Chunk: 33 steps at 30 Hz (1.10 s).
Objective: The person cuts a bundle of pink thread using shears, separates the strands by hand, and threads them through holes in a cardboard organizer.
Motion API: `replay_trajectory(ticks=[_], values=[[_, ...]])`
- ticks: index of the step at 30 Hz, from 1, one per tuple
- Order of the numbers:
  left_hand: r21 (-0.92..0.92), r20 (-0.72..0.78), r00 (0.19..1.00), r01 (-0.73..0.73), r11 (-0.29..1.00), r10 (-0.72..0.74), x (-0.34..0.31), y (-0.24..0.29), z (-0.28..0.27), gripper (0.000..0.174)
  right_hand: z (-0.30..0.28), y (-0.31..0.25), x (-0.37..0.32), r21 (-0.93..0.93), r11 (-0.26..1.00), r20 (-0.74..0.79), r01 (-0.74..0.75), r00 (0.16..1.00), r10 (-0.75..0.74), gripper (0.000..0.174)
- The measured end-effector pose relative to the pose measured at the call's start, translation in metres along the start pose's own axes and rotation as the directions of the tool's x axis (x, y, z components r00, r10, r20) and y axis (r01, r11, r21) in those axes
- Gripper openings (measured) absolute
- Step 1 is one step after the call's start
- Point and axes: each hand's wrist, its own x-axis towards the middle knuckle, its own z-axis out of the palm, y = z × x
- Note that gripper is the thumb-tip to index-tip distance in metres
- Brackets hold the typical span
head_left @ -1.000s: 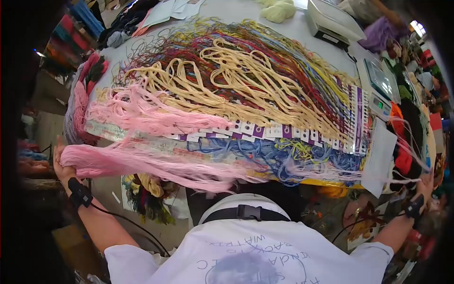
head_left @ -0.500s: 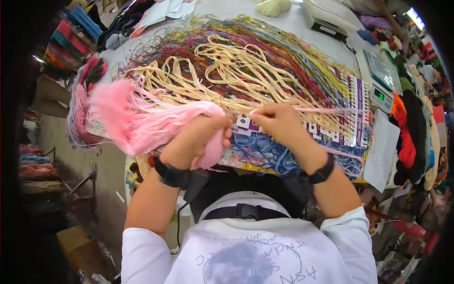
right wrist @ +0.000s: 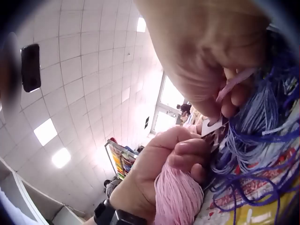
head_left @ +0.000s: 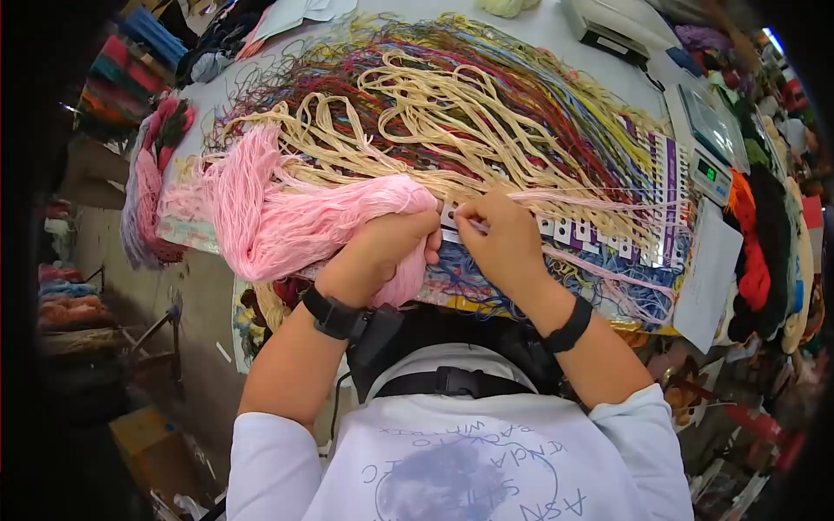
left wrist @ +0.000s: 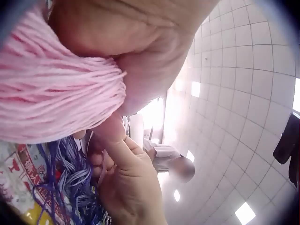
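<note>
A thick pink yarn skein [head_left: 287,221] lies across the near left of the table, its loose end fanned out to the left. My left hand [head_left: 391,247] grips the skein's right end, seen close up as pink yarn [left wrist: 51,93] in the left wrist view and pink yarn [right wrist: 178,197] in the right wrist view. My right hand [head_left: 495,234] pinches a few pink strands [head_left: 591,201] against the row of white and purple thread cards [head_left: 608,236]. Those strands run off to the right. Both hands sit close together at the table's near edge.
Cream yarn loops [head_left: 434,130] and several red, blue and yellow threads cover the table. Blue threads [head_left: 486,282] hang over the near edge. Two digital scales [head_left: 708,143] stand at the right, beside red and black yarn hanks [head_left: 756,252]. A person [left wrist: 173,164] shows in the left wrist view.
A second ago my hands were spread wide, stretching the pink skein. They came together at the card row; since half a second ago the skein has settled flatter on the table.
</note>
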Motion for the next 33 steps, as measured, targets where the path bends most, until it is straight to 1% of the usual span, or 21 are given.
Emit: replay_trajectory(ticks=[1,3,4,6,7,9,10,12,13,15,19,21,22,23,24,25,27,28,30,31,33], values=[[-0.001,-0.001,1.000,0.000,1.000,0.000,0.001,-0.001,-0.001,0.021,-0.001,-0.003,-0.004,0.001,1.000,0.001,0.000,1.000,0.000,0.013],[-0.040,-0.011,0.999,0.051,0.998,-0.051,0.002,-0.004,-0.005,0.021,-0.005,-0.009,-0.011,0.014,0.997,0.033,0.069,0.997,-0.070,0.014],[-0.041,-0.012,0.998,0.054,0.998,-0.054,0.003,-0.003,-0.006,0.021,-0.006,-0.010,-0.013,0.015,0.998,0.035,0.067,0.997,-0.068,0.014],[-0.035,0.024,0.992,0.122,0.992,-0.121,0.004,0.000,-0.008,0.017,-0.006,-0.012,-0.014,-0.057,0.989,0.033,0.136,0.990,-0.134,0.015],[-0.034,0.023,0.992,0.122,0.992,-0.121,0.005,-0.001,-0.009,0.017,-0.006,-0.012,-0.014,-0.056,0.989,0.033,0.135,0.991,-0.133,0.015],[-0.157,0.070,0.992,0.116,0.981,-0.106,0.006,-0.004,-0.009,0.017,-0.007,-0.012,-0.014,-0.041,0.993,0.031,0.107,0.994,-0.105,0.017],[-0.157,0.068,0.992,0.115,0.981,-0.105,0.006,-0.004,-0.009,0.017,-0.007,-0.012,-0.013,-0.040,0.993,0.030,0.108,0.994,-0.107,0.017],[-0.079,0.056,0.998,0.040,0.996,-0.036,0.004,-0.005,-0.006,0.017,-0.008,-0.012,-0.014,0.006,0.994,0.029,0.110,0.994,-0.110,0.018],[-0.081,0.053,0.998,0.039,0.996,-0.035,0.001,-0.004,-0.004,0.017,-0.008,-0.011,-0.014,0.008,0.994,0.031,0.112,0.993,-0.112,0.018],[-0.158,0.033,0.999,-0.036,0.987,0.042,-0.005,0.000,0.003,0.018,-0.009,-0.011,-0.014,0.035,0.992,0.040,0.119,0.992,-0.120,0.017],[-0.194,0.011,1.000,-0.022,0.981,0.024,0.009,-0.014,0.009,0.018,-0.009,-0.005,-0.012,0.114,0.991,0.067,0.073,0.994,-0.081,0.015],[-0.144,-0.073,0.997,-0.024,0.989,0.013,0.007,-0.013,0.010,0.018,-0.011,-0.002,-0.008,0.132,0.981,0.055,0.144,0.987,-0.153,0.020],[-0.144,-0.073,0.997,-0.028,0.989,0.018,0.006,-0.011,0.007,0.018,-0.013,-0.005,-0.007,0.131,0.980,0.053,0.148,0.986,-0.156,0.020],[-0.147,-0.134,0.990,-0.058,0.987,0.038,0.003,-0.008,0.001,0.017,-0.017,-0.010,-0.006,0.153,0.988,0.123,-0.013,0.992,-0.006,0.023],[-0.148,-0.194,0.979,-0.086,0.985,0.057,0.000,-0.005,-0.007,0.016,-0.020,-0.014,-0.005,0.164,0.971,0.196,-0.176,0.970,0.142,0.027],[-0.146,-0.190,0.980,-0.089,0.985,0.061,0.000,0.001,-0.021,0.016,-0.021,-0.013,-0.003,0.163,0.971,0.190,-0.174,0.971,0.142,0.027],[-0.170,-0.341,0.910,-0.306,0.937,0.235,-0.001,0.013,-0.053,0.018,-0.022,-0.010,-0.005,0.023,0.998,0.111,0.065,0.992,-0.067,0.029],[-0.168,-0.340,0.910,-0.305,0.937,0.235,-0.003,0.015,-0.061,0.018,-0.022,-0.010,-0.006,0.024,0.998,0.110,0.064,0.992,-0.066,0.029],[-0.397,-0.325,0.920,-0.343,0.851,0.219,-0.013,0.024,-0.072,0.021,-0.020,-0.013,-0.003,-0.184,0.973,0.118,0.139,0.986,-0.118,0.024],[-0.392,-0.335,0.915,-0.351,0.850,0.224,-0.015,0.027,-0.068,0.021,-0.020,-0.015,0.000,-0.176,0.973,0.119,0.147,0.985,-0.128,0.024],[-0.304,-0.400,0.844,-0.490,0.817,0.357,-0.018,0.030,-0.047,0.023,-0.022,-0.022,0.003,-0.423,0.899,0.231,0.116,0.973,-0.017,0.018]])
